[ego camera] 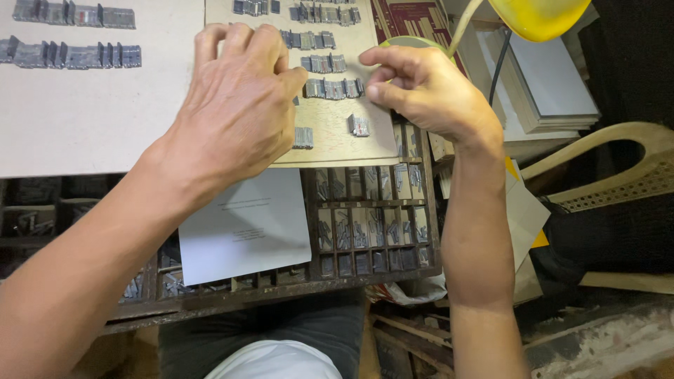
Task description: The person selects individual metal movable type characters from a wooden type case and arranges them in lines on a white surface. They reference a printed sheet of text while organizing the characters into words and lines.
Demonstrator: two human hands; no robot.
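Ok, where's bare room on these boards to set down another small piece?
Free: the grey board below its two rows of metal type, left of the left hand. Crowded: the tan board under both hands, and the compartment tray below.

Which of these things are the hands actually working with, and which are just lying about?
In use:
left hand and right hand, over the tan board
rows of small metal blocks on that board
wooden tray of compartments below

Lying about:
white sheet of paper
yellow lamp shade
stack of white boards
chair
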